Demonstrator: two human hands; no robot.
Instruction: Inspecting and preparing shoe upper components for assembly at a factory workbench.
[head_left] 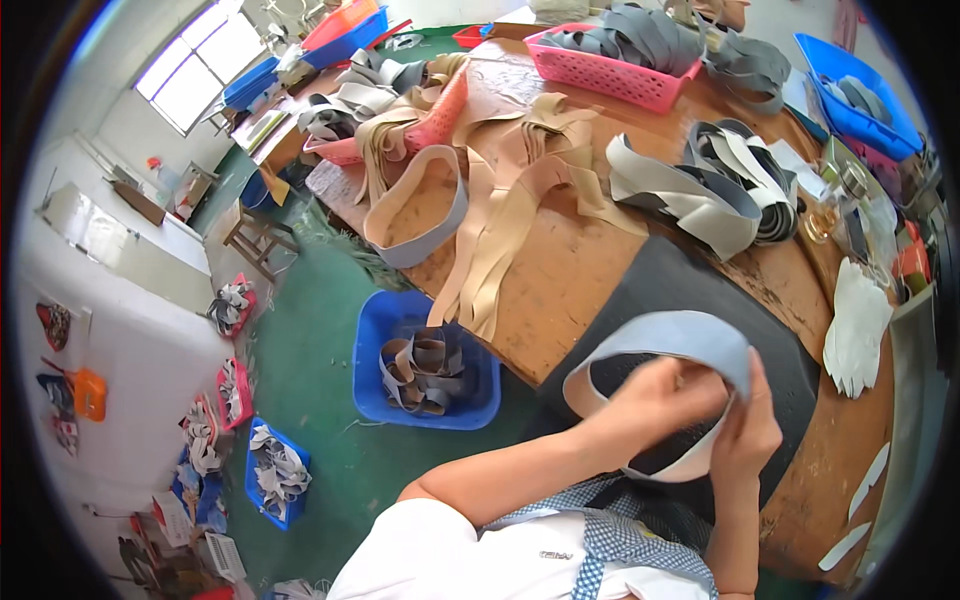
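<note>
A wide strip bent into a closed loop (672,335), grey-blue outside and pale cream inside, is held up over a black mat (650,290) on the table. My right hand (748,428) is closed on the loop's right side, thumb pointing up along the strip. My left hand (668,402) reaches into the ring, its fingers curled against the strip close to my right hand. Its fingertips are partly hidden. Beyond the mat lie long beige strips (510,230), another grey-blue loop (430,245) and a pile of white and grey strips (690,195).
A blue bin (375,395) with looped strips stands on the green floor, left of the wooden table. Pink baskets (610,80) of strips sit at the table's far side. White cut pieces (857,330) lie at the right, near a glass jar (822,220).
</note>
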